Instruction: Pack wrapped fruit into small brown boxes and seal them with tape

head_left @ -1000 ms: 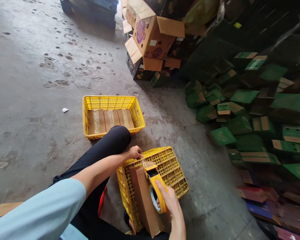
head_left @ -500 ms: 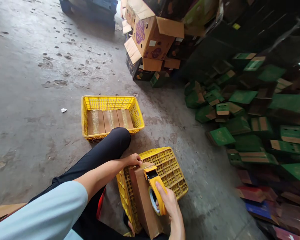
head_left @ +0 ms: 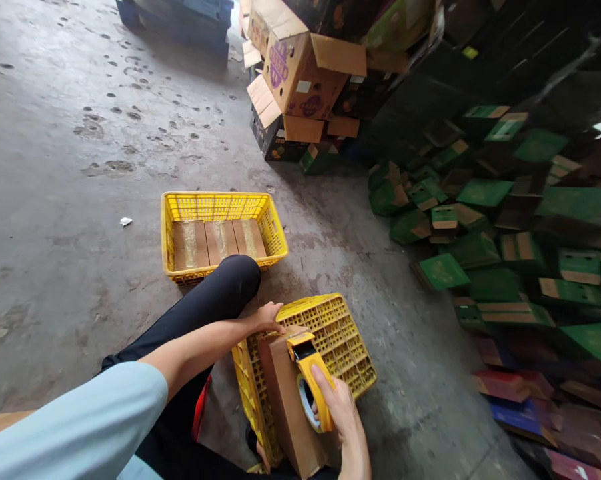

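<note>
My right hand (head_left: pixel 341 400) is wrapped round the handle of a yellow tape dispenser (head_left: pixel 314 381), which carries a roll of tape. The dispenser's head rests at the far end of a brown cardboard box (head_left: pixel 293 400). That box lies tilted on an upturned yellow plastic crate (head_left: pixel 344 333). At the box's far end is my left hand (head_left: pixel 269 317), its thumb and fingers apart and its fingertips by the box's edge. Its other fingers are partly hidden.
Ahead stands another yellow crate (head_left: pixel 225 272) holding three taped cardboard boxes (head_left: pixel 222 241). My bent knee (head_left: pixel 240 277) is against its near side. Open cartons (head_left: pixel 313 73) are stacked beyond, and a heap of green boxes (head_left: pixel 485 260) spreads over the right side. A blue container (head_left: pixel 177 23) stands far back.
My left hand's fingers have spread apart and lifted slightly at the box's far end. The right hand and tape dispenser have hardly moved.
</note>
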